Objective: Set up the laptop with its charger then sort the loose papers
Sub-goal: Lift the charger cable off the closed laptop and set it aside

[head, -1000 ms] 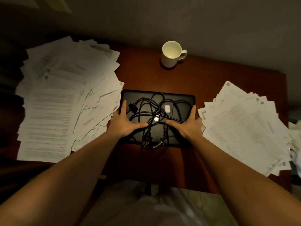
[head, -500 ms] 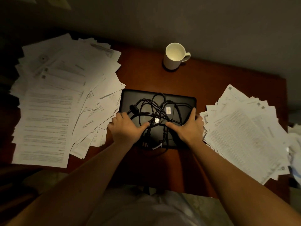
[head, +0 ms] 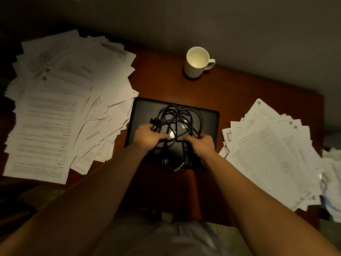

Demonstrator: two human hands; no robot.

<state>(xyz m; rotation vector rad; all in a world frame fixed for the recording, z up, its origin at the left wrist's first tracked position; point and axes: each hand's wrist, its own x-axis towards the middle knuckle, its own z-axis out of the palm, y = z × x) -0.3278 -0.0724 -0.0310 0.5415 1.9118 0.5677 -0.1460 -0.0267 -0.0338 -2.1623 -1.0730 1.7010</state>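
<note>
The closed laptop [head: 144, 115] is seen flat on the table [head: 166, 80] in the middle of the frame. The charger [head: 181, 117] is lying on its lid as a tangled bundle of black cable. The bundle is gripped from both sides. The fingers of the left hand [head: 147, 137] are curled round loops at its left, and those of the right hand [head: 202, 145] round strands at its right. The plug ends [head: 165, 160] are hung over the lid's near edge, toward the bottom of the frame.

Several troubles can be expected from here. If the two sides are pulled apart, the crossings are likely to be tightened into knots instead of being opened. If the bundle is lifted, the hanging plugs may be dragged across the lid, so that it is scratched. They may also be caught on its edge, so that the laptop is shifted.

The left paper pile [head: 60, 111] is spread up to the laptop's left edge, and the right paper pile [head: 273, 154] is lying near the right hand. Sheets could be swept off the table by a swinging cable or an elbow. The mug [head: 196, 62], at the upper centre, is well apart, so it is judged less at risk. Whether it holds liquid cannot be told.
</note>
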